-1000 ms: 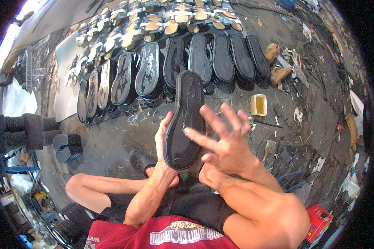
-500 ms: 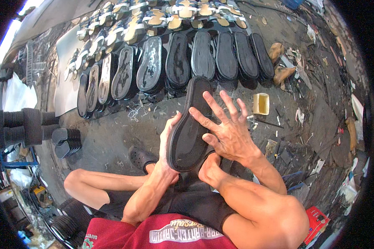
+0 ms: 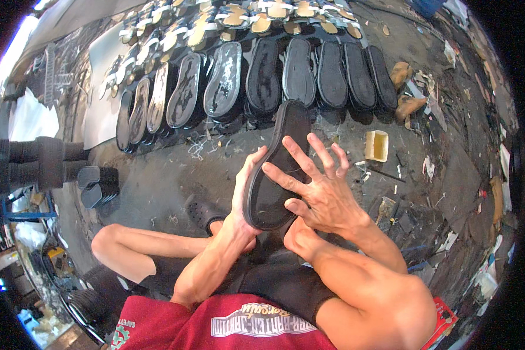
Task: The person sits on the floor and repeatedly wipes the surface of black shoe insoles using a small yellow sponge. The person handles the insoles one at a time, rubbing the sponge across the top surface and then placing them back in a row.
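Note:
A black shoe sole [image 3: 267, 205] stands tilted above my lap, its far end reaching toward a row of similar soles [image 3: 299, 70]. My left hand [image 3: 243, 189] is wrapped round its left side and near end, gripping it. Over the sole's upper face lies my right hand [image 3: 328, 195], fingers spread wide and grasping nothing. Its index and middle fingertips rest on or just above the dark surface; actual contact is hard to make out. The palm and part of the sole's right edge are hidden behind the right hand. Some soles in the row look glossy and wet.
Behind the soles stand strapped sandals [image 3: 198, 34]. To the right are a cream container [image 3: 377, 146] with yellowish contents and brown, foot-shaped blocks [image 3: 409, 107]. Black stacked pieces [image 3: 48, 163] and a smaller stack [image 3: 97, 185] stand left. A black clog [image 3: 200, 214] is by my feet; scraps litter the floor.
The whole view has shifted a little. My right hand has slid slightly nearer along the sole, fingers still spread. My left hand keeps its grip, and the sole tilts a bit differently.

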A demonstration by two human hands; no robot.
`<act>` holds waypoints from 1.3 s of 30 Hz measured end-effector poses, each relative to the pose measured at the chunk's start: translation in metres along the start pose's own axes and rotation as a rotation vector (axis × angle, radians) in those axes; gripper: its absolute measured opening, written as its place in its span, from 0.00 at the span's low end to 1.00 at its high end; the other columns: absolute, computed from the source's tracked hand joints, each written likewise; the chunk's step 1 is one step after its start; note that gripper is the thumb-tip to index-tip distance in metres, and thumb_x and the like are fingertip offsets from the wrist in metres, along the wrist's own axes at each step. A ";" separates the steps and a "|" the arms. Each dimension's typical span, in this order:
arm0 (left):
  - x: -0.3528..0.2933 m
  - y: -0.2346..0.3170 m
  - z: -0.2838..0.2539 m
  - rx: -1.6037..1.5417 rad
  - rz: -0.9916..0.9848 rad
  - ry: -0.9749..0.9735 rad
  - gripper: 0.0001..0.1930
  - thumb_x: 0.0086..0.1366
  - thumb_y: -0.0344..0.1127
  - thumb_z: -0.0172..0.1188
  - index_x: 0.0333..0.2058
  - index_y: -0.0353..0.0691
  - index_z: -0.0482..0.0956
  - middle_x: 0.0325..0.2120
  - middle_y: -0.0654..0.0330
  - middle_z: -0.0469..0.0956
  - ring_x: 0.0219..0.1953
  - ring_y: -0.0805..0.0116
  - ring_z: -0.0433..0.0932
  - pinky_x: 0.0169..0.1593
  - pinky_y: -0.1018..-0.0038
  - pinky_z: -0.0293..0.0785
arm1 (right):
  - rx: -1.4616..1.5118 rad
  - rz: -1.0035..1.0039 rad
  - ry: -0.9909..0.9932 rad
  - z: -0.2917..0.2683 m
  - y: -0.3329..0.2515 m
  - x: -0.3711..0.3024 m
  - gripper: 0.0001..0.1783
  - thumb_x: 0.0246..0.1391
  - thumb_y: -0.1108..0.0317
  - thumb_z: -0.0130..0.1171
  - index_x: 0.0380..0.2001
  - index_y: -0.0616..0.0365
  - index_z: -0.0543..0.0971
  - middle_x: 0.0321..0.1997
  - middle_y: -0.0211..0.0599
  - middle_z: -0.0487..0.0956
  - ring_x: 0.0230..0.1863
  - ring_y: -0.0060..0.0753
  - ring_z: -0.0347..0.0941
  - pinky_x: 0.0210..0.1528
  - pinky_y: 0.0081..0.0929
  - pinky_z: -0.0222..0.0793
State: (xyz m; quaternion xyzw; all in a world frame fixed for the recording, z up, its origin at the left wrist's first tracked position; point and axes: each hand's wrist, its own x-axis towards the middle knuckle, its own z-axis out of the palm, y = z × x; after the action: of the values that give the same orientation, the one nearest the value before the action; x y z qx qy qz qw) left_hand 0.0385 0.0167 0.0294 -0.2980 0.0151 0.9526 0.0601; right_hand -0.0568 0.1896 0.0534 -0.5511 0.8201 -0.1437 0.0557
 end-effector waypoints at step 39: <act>-0.023 0.025 0.000 -0.001 0.103 -0.088 0.25 0.77 0.53 0.55 0.57 0.39 0.84 0.48 0.52 0.89 0.43 0.57 0.90 0.51 0.57 0.88 | -0.022 -0.057 0.204 -0.003 -0.007 0.003 0.29 0.75 0.31 0.39 0.71 0.15 0.76 0.88 0.34 0.54 0.85 0.53 0.44 0.80 0.61 0.33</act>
State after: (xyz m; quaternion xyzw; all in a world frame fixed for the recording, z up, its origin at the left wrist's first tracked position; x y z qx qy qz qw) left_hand 0.0542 -0.0102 0.0418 -0.2546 0.0272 0.9666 0.0114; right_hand -0.0526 0.1851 0.0590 -0.5573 0.8070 -0.1916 -0.0382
